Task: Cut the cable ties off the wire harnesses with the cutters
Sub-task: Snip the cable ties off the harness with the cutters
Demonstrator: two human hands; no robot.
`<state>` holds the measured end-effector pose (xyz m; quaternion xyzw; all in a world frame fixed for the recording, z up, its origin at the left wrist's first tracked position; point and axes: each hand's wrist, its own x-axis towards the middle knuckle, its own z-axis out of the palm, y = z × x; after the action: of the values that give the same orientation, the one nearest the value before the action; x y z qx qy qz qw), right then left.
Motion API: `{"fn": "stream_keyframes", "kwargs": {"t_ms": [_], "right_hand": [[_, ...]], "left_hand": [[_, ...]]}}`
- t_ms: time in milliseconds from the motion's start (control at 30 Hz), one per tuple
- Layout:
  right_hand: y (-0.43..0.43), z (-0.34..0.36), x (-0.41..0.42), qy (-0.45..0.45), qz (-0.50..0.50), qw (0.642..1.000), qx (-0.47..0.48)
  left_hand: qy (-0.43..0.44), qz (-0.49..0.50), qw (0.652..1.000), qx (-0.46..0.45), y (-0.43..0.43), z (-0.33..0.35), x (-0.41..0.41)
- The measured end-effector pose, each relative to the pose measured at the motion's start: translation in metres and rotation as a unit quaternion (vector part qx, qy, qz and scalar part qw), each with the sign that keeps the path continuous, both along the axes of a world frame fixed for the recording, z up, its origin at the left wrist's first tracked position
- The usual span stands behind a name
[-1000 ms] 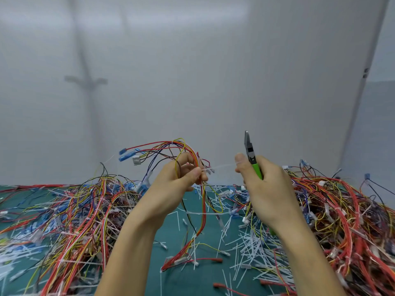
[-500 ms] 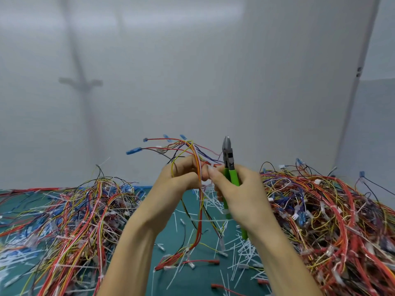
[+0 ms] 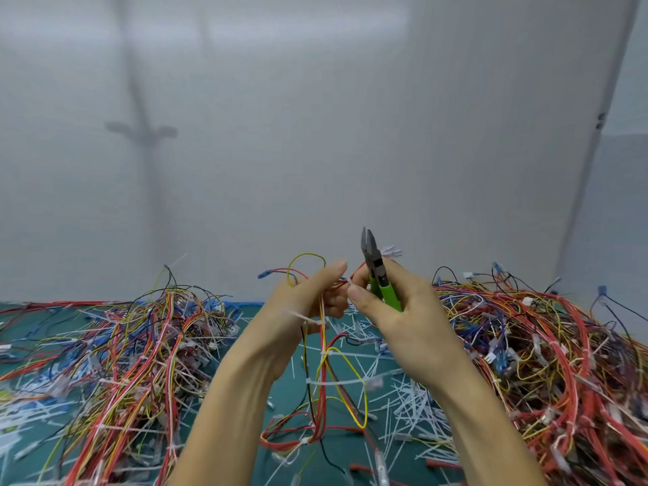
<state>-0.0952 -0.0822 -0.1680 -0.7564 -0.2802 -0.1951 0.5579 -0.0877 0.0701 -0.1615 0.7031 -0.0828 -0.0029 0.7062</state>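
Gripping a wire harness (image 3: 324, 380) in the left hand (image 3: 301, 310), fingers curled round its top, wires dangling to the green surface (image 3: 297, 371), white cable ties (image 3: 336, 382) round it; clutching green-handled cutters (image 3: 377, 271) in the right hand (image 3: 403, 310), blades up and slightly apart, thumb by the harness; flanked by tangled wire piles (image 3: 122, 345).

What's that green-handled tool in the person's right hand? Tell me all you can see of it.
Small cutters: a dark grey metal head tapering to a sharp point, and two bright green, plastic-looking handles. The right hand grips the handles, hiding their lower ends. The tool stands nearly upright, tip upward, close beside the held wire harness. The blades look slightly parted at the tip and seem to bite on nothing.
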Motion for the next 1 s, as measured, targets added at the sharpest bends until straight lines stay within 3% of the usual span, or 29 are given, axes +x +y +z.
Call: {"fn": "stream_keyframes", "kwargs": {"t_ms": [133, 400, 500, 767, 1000], "right_hand": [[-0.005, -0.001, 0.002, 0.036, 0.012, 0.999, 0.003], [-0.005, 0.001, -0.003, 0.081, 0.027, 0.995, -0.050], [-0.010, 0.004, -0.007, 0.141, 0.051, 0.984, -0.098], [-0.030, 0.011, -0.010, 0.179, 0.018, 0.960, -0.212], [-0.036, 0.018, -0.019, 0.132, -0.065, 0.945, -0.293]], "left_hand": [[-0.018, -0.035, 0.997, -0.066, 0.007, -0.001, -0.002], [-0.125, 0.025, 0.991, 0.032, 0.019, 0.001, -0.003], [-0.121, 0.021, 0.992, 0.007, 0.022, 0.002, -0.004], [-0.109, 0.024, 0.994, 0.003, 0.026, 0.010, -0.013], [-0.096, 0.021, 0.994, 0.043, 0.025, 0.009, -0.014]]}}
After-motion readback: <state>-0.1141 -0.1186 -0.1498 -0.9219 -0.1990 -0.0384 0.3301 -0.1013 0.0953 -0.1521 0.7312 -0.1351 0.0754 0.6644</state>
